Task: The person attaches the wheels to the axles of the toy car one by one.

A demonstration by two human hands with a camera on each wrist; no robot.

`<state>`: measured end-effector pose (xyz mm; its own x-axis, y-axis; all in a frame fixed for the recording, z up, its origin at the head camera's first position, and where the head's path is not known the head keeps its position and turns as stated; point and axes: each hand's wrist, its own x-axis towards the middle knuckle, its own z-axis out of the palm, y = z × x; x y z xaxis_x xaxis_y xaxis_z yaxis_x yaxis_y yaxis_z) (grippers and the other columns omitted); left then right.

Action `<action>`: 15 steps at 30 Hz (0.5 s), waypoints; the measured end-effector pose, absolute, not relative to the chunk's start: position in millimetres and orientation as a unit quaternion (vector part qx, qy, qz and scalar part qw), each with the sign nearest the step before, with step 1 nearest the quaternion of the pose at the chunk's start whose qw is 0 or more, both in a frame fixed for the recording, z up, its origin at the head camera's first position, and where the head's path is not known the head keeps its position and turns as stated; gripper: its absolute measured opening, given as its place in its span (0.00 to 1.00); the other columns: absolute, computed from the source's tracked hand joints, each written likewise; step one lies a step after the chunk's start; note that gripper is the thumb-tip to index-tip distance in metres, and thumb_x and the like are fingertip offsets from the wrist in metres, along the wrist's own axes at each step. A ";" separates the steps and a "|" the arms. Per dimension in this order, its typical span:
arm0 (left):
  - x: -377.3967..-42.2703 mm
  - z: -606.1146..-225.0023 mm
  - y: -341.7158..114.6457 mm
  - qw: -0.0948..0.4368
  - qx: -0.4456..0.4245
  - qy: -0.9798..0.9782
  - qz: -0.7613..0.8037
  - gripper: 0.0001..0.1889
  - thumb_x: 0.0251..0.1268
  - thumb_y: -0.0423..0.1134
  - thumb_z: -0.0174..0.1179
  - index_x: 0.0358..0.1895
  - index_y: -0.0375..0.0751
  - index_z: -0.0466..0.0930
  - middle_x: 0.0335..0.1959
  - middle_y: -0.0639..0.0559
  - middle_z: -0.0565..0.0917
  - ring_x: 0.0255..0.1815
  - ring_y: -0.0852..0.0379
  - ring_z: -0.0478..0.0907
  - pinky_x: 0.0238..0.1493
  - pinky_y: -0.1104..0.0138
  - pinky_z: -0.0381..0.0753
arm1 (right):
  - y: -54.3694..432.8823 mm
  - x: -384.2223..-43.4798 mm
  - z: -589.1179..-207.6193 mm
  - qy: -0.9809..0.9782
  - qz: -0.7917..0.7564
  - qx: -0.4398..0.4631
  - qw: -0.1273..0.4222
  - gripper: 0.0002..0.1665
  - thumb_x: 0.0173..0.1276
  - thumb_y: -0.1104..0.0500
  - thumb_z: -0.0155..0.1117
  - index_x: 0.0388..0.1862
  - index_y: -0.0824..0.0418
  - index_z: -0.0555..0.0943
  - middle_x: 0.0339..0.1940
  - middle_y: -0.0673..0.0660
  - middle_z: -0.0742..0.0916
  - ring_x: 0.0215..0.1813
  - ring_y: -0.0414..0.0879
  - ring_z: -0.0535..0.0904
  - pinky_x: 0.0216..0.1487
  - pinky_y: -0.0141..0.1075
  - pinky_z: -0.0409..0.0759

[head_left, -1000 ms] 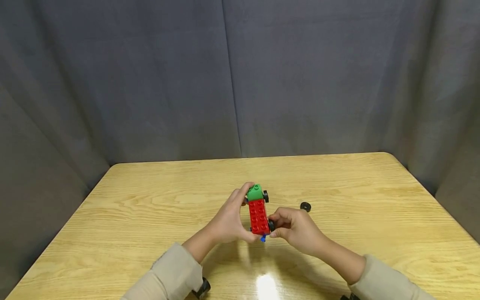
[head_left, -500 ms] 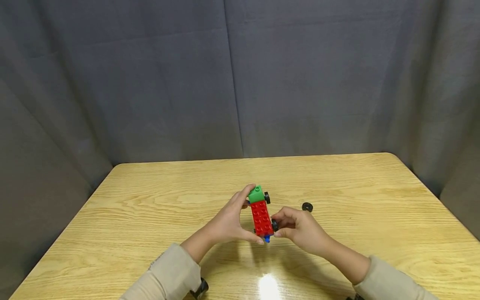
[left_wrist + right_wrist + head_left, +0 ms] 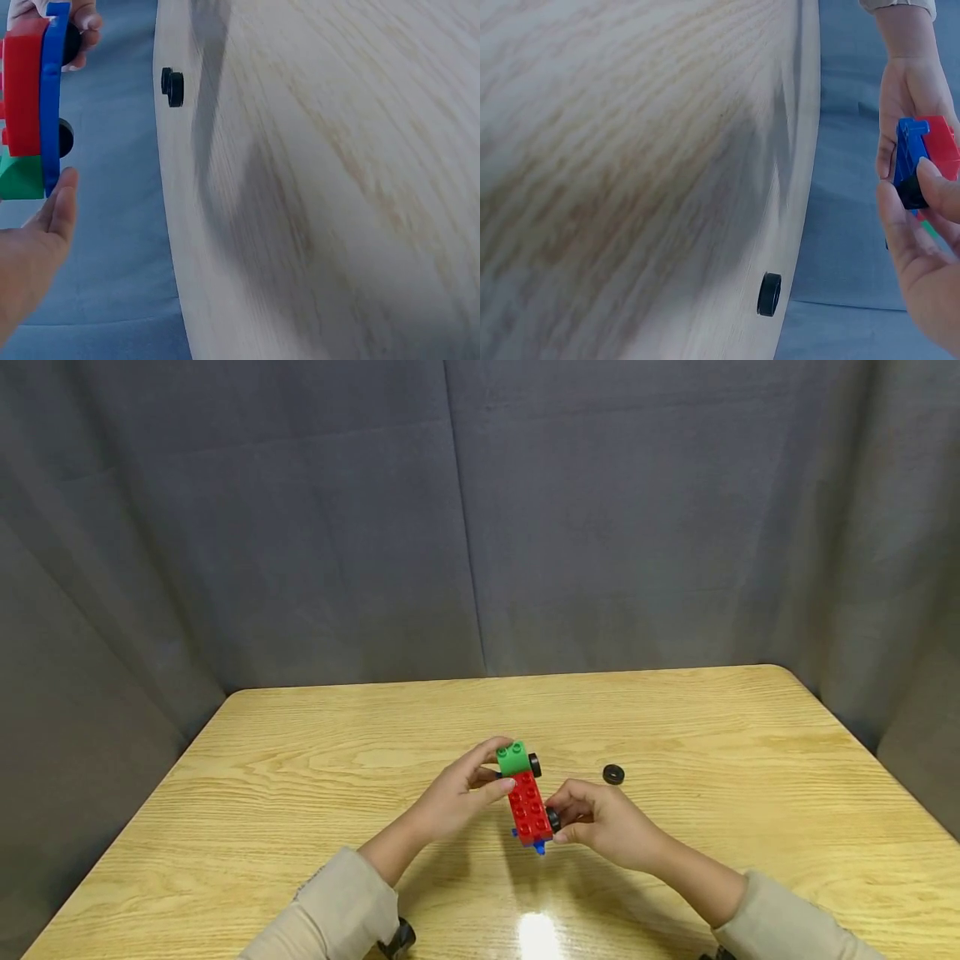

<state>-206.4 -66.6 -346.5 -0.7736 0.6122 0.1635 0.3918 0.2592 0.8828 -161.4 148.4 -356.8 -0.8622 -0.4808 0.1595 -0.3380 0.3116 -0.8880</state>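
Observation:
A toy brick car (image 3: 529, 814) is held up over the table, with a red studded brick, a green brick (image 3: 513, 758) at its far end and a blue base (image 3: 51, 97) below. My left hand (image 3: 450, 797) grips the far half, its thumb on the red brick and its fingers round the green end. My right hand (image 3: 618, 828) pinches the near right black wheel (image 3: 910, 193) between thumb and fingers. Another black wheel (image 3: 534, 765) sits on the right side by the green brick. The car's left side is mostly hidden in the head view.
A loose black wheel (image 3: 613, 774) lies on the wooden table (image 3: 337, 727) beyond my right hand. In the left wrist view, two black round pieces (image 3: 175, 89) show close together on the table. Grey curtains (image 3: 337, 527) surround its back and sides.
The car has shifted slightly right and towards me, and turned a little. My left thumb has moved from the car's near end up onto the red brick. The right hand has kept its pinch.

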 end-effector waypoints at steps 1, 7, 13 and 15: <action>-204.1 -343.5 -66.7 0.105 0.311 0.787 0.523 0.23 0.63 0.39 0.48 0.62 0.46 0.57 0.52 0.43 0.68 0.46 0.50 0.72 0.46 0.58 0.71 | 148.5 -161.3 -356.8 0.807 -0.528 -0.255 0.070 0.12 0.52 0.70 0.61 0.37 0.67 0.74 0.35 0.59 0.81 0.35 0.46 0.77 0.35 0.32 0.76; -209.6 -354.7 -68.8 0.084 0.271 0.790 0.544 0.19 0.65 0.43 0.45 0.58 0.48 0.63 0.49 0.42 0.72 0.43 0.51 0.74 0.45 0.59 0.72 | 148.8 -161.6 -357.4 0.804 -0.526 -0.264 0.083 0.12 0.52 0.70 0.61 0.37 0.67 0.74 0.34 0.58 0.82 0.35 0.45 0.78 0.35 0.32 0.77; -213.6 -361.8 -68.7 0.072 0.242 0.786 0.564 0.18 0.63 0.47 0.47 0.52 0.43 0.69 0.43 0.43 0.76 0.35 0.51 0.76 0.40 0.57 0.74 | 150.1 -162.2 -358.8 0.795 -0.532 -0.273 0.100 0.12 0.51 0.70 0.61 0.37 0.66 0.74 0.33 0.58 0.82 0.34 0.46 0.78 0.34 0.32 0.77; -213.8 -361.5 -68.5 0.077 0.231 0.786 0.569 0.18 0.62 0.47 0.48 0.50 0.41 0.70 0.41 0.44 0.77 0.34 0.51 0.76 0.39 0.55 0.74 | 150.3 -162.0 -359.1 0.793 -0.532 -0.279 0.104 0.12 0.51 0.70 0.61 0.37 0.66 0.74 0.33 0.58 0.82 0.34 0.46 0.78 0.34 0.32 0.77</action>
